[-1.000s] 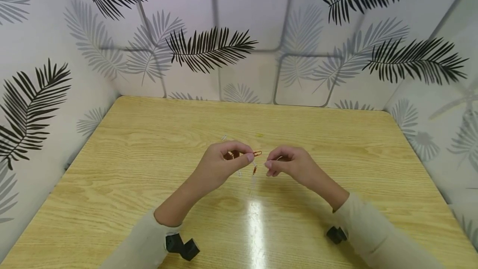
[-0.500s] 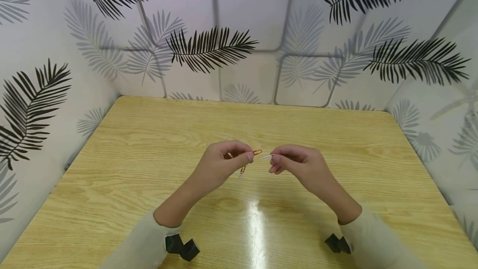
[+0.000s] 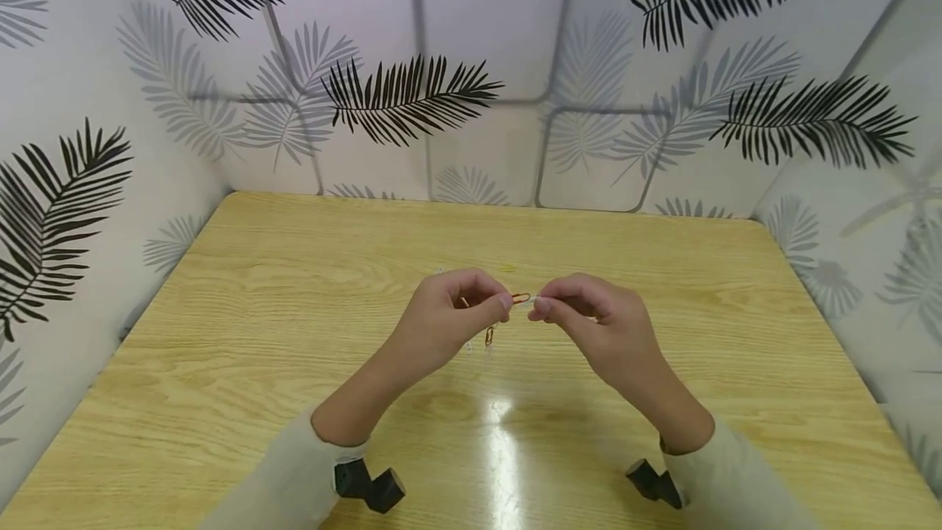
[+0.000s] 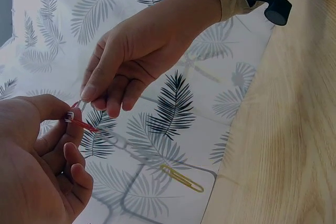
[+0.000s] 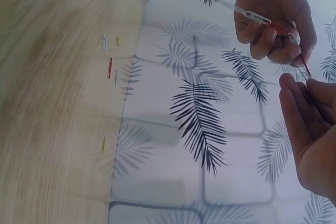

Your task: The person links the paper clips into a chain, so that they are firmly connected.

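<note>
Red paper clip (image 3: 521,298): up in the air over the wood-grain table (image 3: 257,309), one looped end bared.
White paper clip (image 5: 303,72): right at that loop; whether it is hooked through, I cannot tell.
My left hand (image 3: 445,321): thumb and forefinger pinched together on the red clip.
My right hand (image 3: 599,321): thumb and fingertips nipped close on the white clip.
Paper clip chain (image 5: 255,17): trailing from my left hand, red and white links, a yellow one at its far end.
Loose clips (image 5: 109,68): red, white and yellow, lying on the table.
Cuffs: pale sleeves (image 3: 736,477), a black device (image 3: 368,487) at each.
Leaf-print wall (image 3: 486,145): behind the table.
</note>
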### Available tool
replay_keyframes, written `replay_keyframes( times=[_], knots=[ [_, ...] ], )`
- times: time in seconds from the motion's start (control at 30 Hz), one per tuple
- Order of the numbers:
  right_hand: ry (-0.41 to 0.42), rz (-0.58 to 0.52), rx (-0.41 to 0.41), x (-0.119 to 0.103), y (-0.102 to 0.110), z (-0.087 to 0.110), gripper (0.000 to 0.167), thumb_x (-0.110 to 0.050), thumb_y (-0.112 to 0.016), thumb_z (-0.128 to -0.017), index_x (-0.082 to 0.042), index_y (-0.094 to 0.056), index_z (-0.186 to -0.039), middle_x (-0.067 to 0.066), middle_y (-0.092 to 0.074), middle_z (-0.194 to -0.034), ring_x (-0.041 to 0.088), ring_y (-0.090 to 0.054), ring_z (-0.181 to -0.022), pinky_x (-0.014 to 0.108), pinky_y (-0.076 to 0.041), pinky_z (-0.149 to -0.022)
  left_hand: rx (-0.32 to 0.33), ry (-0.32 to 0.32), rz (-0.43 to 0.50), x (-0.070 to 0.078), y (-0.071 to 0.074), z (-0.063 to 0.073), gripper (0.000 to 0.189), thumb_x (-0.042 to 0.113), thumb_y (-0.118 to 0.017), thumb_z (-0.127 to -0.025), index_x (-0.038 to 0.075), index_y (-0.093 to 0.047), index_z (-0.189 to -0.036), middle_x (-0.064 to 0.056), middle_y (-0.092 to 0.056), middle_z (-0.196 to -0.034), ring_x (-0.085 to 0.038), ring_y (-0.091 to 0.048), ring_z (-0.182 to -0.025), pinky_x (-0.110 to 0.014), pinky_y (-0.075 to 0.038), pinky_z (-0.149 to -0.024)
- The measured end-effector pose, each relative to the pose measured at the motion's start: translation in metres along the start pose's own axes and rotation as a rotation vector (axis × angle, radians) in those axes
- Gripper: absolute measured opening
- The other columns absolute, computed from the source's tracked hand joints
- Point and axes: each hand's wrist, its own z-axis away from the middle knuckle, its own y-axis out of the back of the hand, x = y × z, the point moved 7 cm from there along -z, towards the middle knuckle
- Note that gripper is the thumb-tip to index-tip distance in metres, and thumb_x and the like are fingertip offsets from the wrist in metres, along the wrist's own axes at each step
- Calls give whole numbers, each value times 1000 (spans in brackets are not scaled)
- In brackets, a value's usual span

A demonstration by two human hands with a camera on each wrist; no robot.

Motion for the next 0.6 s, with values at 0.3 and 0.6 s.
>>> replay_keyframes(
  times=[0.3,0.6],
  knots=[
    [153,58,18,-11,1,1,6,3,-69,-92,-2,-71,-95,7,-73,-86,11,-70,-82,18,-56,-73,10,14,4,2,1,3,11,23,-65,-97,15,-72,-98,-6,-66,-85,-19,-52,-68,-26,-40,-56],
    [180,82,23,-15,0,3,3,-2,-68,-94,0,-71,-94,8,-72,-87,14,-70,-81,17,-56,-75,6,25,11,1,-3,2,11,23,-65,-97,15,-72,-97,-7,-64,-84,-18,-49,-68,-26,-39,-58]
  ],
)
